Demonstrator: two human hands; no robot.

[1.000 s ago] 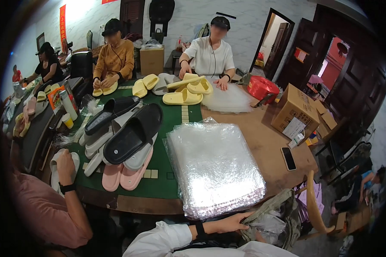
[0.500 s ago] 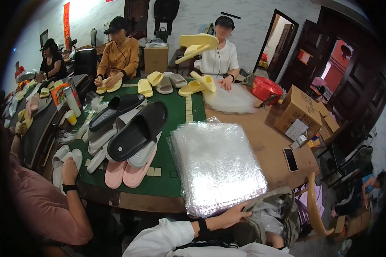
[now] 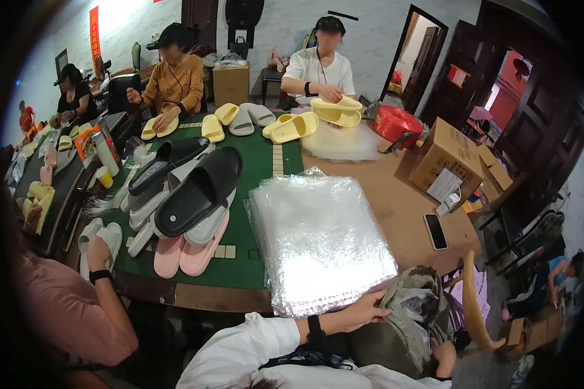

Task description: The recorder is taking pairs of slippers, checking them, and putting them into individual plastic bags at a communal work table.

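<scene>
An olive-green woven sack (image 3: 376, 343) sits at the lower right by the table's near edge, with crumpled clear plastic (image 3: 418, 308) showing in its mouth. My left hand (image 3: 365, 312) is closed on the left side of the sack's rim. My right hand (image 3: 444, 354) is closed on its right side, low down, with the fingers partly hidden by the cloth. Just beyond my left hand lies a thick stack of clear plastic bags (image 3: 324, 240), shiny under the light.
Black, grey and pink slippers (image 3: 198, 194) are heaped on the green mat at left. A phone (image 3: 436, 231), an open carton (image 3: 446, 162) and a red bundle (image 3: 398, 125) are on the right side. A wooden chair back (image 3: 477, 305) stands beside the sack. Co-workers handle slippers around the table.
My right hand has moved right to the sack's rim, and the sack stands more upright and opened out. The co-worker opposite has lowered the yellow slippers to the table.
</scene>
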